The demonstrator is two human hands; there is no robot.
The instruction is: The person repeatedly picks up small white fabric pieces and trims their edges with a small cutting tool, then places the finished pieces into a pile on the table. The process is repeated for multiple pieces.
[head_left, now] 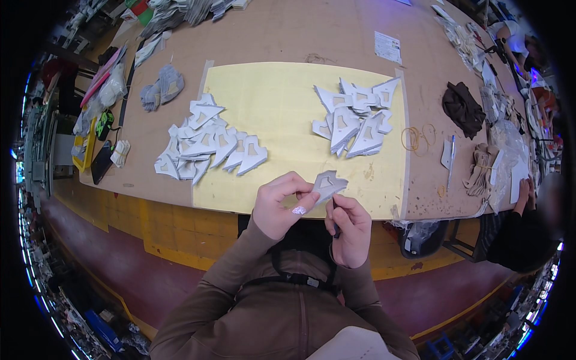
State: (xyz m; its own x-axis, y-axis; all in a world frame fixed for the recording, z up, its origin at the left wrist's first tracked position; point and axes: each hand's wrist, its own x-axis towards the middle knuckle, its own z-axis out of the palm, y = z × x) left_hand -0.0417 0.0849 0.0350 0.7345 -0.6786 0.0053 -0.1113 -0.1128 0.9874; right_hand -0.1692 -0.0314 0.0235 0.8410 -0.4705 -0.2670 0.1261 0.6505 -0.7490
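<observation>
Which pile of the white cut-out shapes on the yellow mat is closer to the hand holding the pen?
The right pile. It lies on the same side as the right hand with the dark pen, while the left pile sits further off, across the yellow mat.

Table [282, 36]: brown top, yellow-painted front edge.
Mat [282, 108]: yellow sheet, laid flat at table centre.
Left pile [207, 141]: white cut pieces with cut-outs, overlapped on mat's left edge.
Right pile [355, 117]: same pieces, stacked on mat's upper right.
Grey pieces [162, 87]: laid left of mat.
Rubber bands [418, 137]: just right of mat.
Dark cloth [463, 108]: further right.
Paper slip [387, 47]: above mat.
Stacks [180, 11]: at far edge.
</observation>
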